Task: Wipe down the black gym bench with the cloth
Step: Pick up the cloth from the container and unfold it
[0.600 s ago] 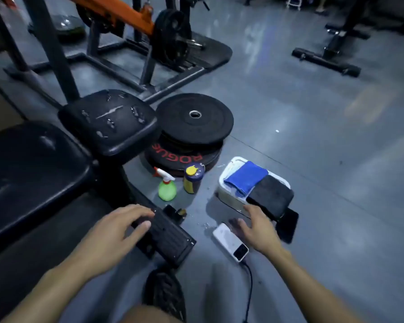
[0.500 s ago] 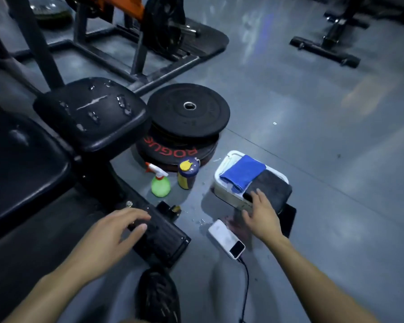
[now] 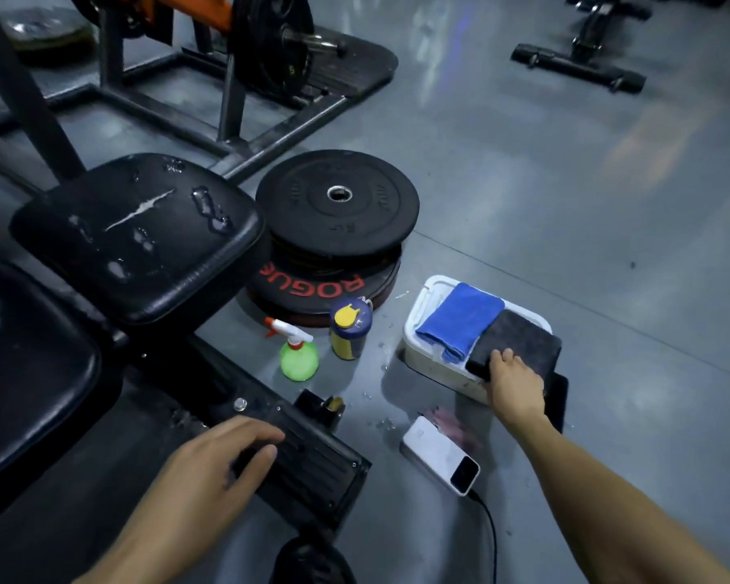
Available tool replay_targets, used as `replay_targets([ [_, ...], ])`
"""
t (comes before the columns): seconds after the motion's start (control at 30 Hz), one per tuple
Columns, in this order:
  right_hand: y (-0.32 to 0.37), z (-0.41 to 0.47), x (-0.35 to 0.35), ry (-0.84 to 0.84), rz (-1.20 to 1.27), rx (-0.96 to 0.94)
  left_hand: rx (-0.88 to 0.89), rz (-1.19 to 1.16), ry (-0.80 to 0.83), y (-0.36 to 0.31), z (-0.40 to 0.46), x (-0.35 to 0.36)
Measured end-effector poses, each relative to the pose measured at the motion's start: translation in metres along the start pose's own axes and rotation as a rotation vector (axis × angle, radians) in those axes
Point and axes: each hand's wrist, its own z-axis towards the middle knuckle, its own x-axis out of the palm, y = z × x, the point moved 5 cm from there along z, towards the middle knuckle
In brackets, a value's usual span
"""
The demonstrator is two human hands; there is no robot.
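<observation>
A glossy grey floor (image 3: 544, 170) caught pale patches of reflected light. At the top left stood a steel rack frame (image 3: 232, 120) with an orange arm (image 3: 194, 6) and a loaded weight plate (image 3: 270, 44). Another machine's black base (image 3: 578, 67) sat far right.

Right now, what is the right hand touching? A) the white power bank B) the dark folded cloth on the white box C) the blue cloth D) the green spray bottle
B: the right hand rests on the near edge of the dark folded cloth atop the white box; the blue cloth, green spray bottle and white power bank lie apart from it.
</observation>
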Motion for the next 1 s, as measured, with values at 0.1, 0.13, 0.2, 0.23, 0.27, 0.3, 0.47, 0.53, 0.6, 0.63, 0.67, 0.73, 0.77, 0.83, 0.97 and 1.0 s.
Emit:
replay_targets([
  [0.1,-0.003,0.0,-0.003,0.025,0.01,-0.004,0.002,-0.002,-0.023,0.006,0.001,-0.005],
  [0.13,-0.008,-0.001,-0.005,0.025,0.063,0.019,0.003,-0.004,-0.022,0.007,0.001,-0.006],
  [0.2,-0.017,-0.006,-0.011,0.008,0.207,0.068,-0.006,-0.014,-0.012,0.007,0.001,-0.009],
  [0.23,-0.019,-0.013,-0.018,0.005,0.279,0.088,-0.008,-0.023,-0.007,0.005,0.001,-0.012],
  [0.27,-0.018,-0.02,-0.024,-0.005,0.344,0.097,-0.001,-0.026,-0.004,0.001,0.002,-0.017],
  [0.3,-0.017,-0.03,-0.03,-0.017,0.411,0.099,0.019,-0.027,-0.005,-0.004,0.003,-0.023],
  [0.47,0.016,-0.089,-0.088,0.073,0.858,-0.037,0.107,0.021,-0.086,-0.05,0.0,-0.079],
  [0.53,0.038,-0.117,-0.129,0.166,1.049,-0.137,0.144,0.031,-0.141,-0.075,-0.009,-0.109],
  [0.6,0.066,-0.147,-0.177,0.236,1.202,-0.283,0.17,0.032,-0.171,-0.098,-0.025,-0.138],
  [0.63,0.08,-0.161,-0.202,0.266,1.269,-0.359,0.179,0.032,-0.186,-0.107,-0.035,-0.151],
  [0.67,0.094,-0.174,-0.225,0.297,1.329,-0.432,0.181,0.032,-0.204,-0.112,-0.045,-0.163],
  [0.73,0.121,-0.201,-0.272,0.352,1.422,-0.567,0.174,0.003,-0.244,-0.117,-0.068,-0.184],
  [0.77,0.133,-0.215,-0.294,0.368,1.454,-0.629,0.168,-0.018,-0.265,-0.117,-0.079,-0.191],
  [0.83,0.158,-0.237,-0.33,0.393,1.479,-0.763,0.142,-0.024,-0.282,-0.114,-0.102,-0.205],
  [0.97,0.2,-0.272,-0.374,0.456,1.488,-0.961,0.065,-0.082,-0.374,-0.1,-0.135,-0.23],
  [1.0,0.21,-0.279,-0.38,0.488,1.49,-0.989,0.049,-0.128,-0.387,-0.095,-0.143,-0.237],
])
